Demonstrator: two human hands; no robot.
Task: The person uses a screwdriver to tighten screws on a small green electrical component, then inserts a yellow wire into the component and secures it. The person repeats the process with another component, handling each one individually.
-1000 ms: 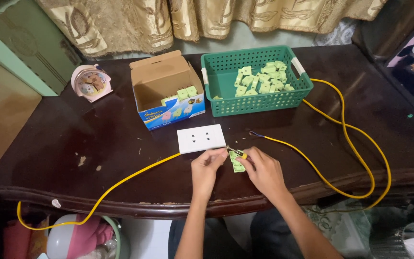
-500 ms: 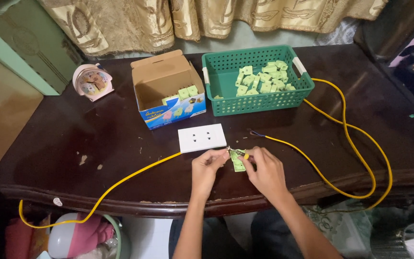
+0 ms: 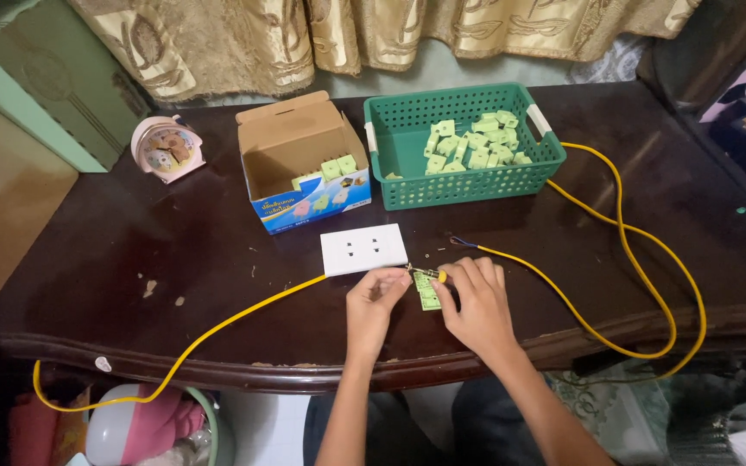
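At the lower centre of the frame, on the dark wooden table [image 3: 131, 259], the left hand [image 3: 371, 304] and right hand [image 3: 477, 302] pinch with curled fingers a small pale-green rectangular socket part [image 3: 426, 292], its long axis running near-to-far, just below the white plastic outlet plate [image 3: 364, 249]. A thin yellow wire [image 3: 615, 242] reaches the part. Toward the top centre, the green plastic basket [image 3: 407, 155] holds many pale-green parts, and the open cardboard box [image 3: 287, 142] holds a few.

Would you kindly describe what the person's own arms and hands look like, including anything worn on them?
Both forearms are bare, with no sleeves in view. The left hand and right hand wear no gloves; no watch, bracelet or ring is visible. Fingernails look short and plain.
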